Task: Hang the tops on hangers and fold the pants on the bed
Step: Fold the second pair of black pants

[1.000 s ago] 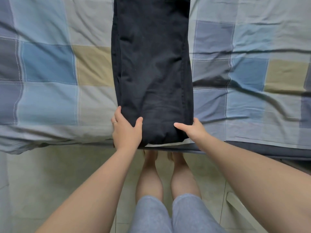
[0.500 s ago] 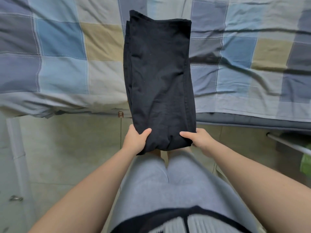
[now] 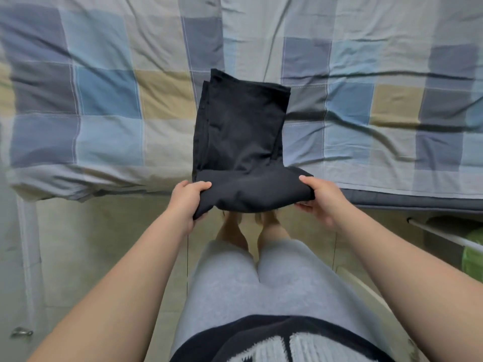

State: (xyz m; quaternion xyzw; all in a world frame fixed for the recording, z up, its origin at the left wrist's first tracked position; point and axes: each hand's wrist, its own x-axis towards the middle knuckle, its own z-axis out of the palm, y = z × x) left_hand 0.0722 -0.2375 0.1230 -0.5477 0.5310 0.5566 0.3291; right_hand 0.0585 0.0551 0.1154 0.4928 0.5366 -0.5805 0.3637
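Black folded pants [image 3: 240,142] are lifted in front of the bed [image 3: 104,100], which wears a checked blue, grey and tan cover. My left hand [image 3: 187,202] grips the near left corner of the pants, thumb on top and fingers underneath. At the near right corner my right hand [image 3: 320,201] holds the fabric the same way. The near end bulges into a thick fold between my hands, and the far end sticks up over the bed's edge. No tops or hangers are in view.
The bed's front edge [image 3: 392,199] runs across the middle of the view. Below it is a pale tiled floor [image 3: 91,244] with my legs and bare feet. A white rail [image 3: 444,236] and something green [image 3: 473,257] sit at the right.
The pants came off the bed toward me and their near end got turned over into a thick fold. Both hands drew back from the bed edge and spread wider apart.
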